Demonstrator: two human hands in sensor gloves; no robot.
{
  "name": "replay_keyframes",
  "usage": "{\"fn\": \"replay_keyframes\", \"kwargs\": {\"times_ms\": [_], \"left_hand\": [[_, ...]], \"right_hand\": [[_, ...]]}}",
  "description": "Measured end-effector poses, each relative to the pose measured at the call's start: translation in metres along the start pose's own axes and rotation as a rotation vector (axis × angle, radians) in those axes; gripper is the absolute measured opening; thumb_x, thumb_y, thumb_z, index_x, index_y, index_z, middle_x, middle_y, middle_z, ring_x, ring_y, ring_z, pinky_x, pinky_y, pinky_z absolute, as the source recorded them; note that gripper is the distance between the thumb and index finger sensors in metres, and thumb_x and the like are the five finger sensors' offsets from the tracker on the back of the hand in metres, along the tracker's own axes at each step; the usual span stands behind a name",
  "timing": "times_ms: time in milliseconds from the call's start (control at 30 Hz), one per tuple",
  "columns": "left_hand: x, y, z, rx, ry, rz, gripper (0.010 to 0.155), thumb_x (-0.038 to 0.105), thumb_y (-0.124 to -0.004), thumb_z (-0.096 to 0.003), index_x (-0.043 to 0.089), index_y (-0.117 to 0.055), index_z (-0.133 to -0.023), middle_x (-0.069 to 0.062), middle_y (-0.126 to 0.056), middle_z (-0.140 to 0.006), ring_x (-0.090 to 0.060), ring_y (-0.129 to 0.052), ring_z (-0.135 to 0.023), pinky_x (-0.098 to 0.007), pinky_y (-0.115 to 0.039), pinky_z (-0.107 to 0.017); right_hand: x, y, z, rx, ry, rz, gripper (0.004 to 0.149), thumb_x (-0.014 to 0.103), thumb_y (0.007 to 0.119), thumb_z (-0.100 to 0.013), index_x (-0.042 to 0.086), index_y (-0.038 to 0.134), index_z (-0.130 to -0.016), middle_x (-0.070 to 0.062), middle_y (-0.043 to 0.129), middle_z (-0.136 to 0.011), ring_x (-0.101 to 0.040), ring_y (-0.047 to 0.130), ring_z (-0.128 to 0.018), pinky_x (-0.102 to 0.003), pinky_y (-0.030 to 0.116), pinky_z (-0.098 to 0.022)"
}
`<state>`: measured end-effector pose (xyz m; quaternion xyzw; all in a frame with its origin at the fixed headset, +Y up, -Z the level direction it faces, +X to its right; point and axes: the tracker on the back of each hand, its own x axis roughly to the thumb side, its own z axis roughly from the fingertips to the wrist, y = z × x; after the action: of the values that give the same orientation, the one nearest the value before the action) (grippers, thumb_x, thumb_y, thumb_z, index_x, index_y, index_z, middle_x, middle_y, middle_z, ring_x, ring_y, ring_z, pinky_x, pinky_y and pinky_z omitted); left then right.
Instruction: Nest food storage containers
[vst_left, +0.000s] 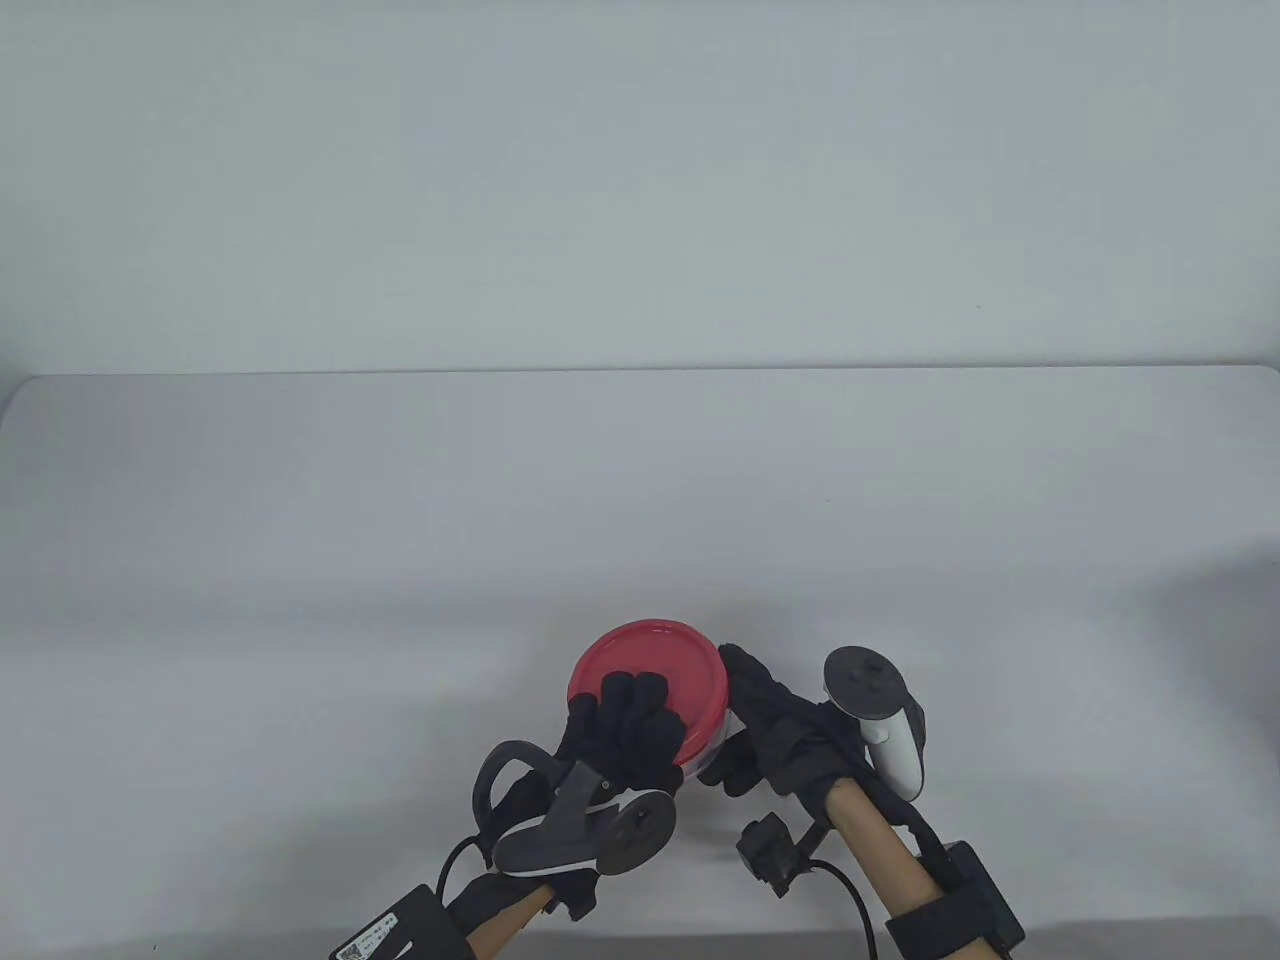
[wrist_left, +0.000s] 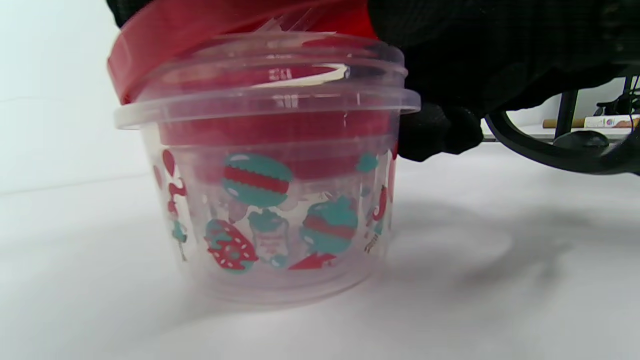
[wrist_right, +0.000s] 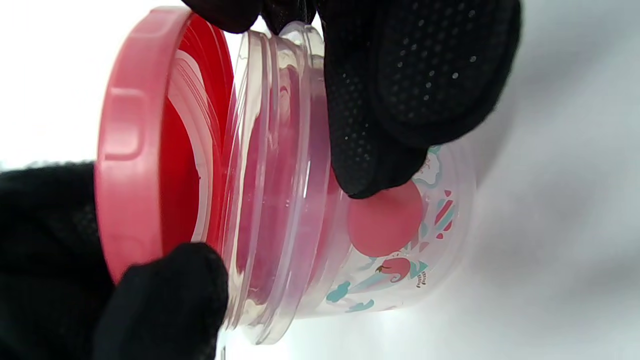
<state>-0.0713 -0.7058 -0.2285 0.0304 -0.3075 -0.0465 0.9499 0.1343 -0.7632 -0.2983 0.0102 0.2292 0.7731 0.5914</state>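
Because the work is done close to the person, the white table (vst_left: 640, 500) carries its one cluster of things near the front edge, between the two hands. Standing there is a clear outer container (wrist_left: 280, 220) printed with red and teal sweets; a red-lidded smaller container (wrist_left: 280, 132) sits inside it, apparently already nested. Over this, the red lid (vst_left: 655, 672) lies tilted, one side lifted off the clear rim, so it looks half seated. Probably to press it down, the left hand (vst_left: 625, 735) lays its fingers (vst_left: 640, 700) flat on top. To steady the tub against that push, the right hand (vst_left: 775, 730) grips its side, fingers (wrist_right: 370, 150) wrapped over the rim and wall.
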Motion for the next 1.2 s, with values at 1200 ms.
{"fn": "replay_keyframes", "kwargs": {"times_ms": [1200], "left_hand": [[0.001,0.007,-0.017,-0.302,-0.049,-0.033,0.049,0.042,-0.052,-0.0657,0.025,-0.032,-0.107,-0.008,-0.03,-0.124,-0.042,-0.037,-0.115,-0.057,-0.04,-0.082]], "right_hand": [[-0.02,-0.002,-0.013,0.145,0.09,-0.257,0.04,0.019,0.052,-0.064,-0.006,0.051,-0.095,-0.033,0.022,-0.108,-0.052,0.044,-0.095,-0.061,0.054,-0.062]]}}
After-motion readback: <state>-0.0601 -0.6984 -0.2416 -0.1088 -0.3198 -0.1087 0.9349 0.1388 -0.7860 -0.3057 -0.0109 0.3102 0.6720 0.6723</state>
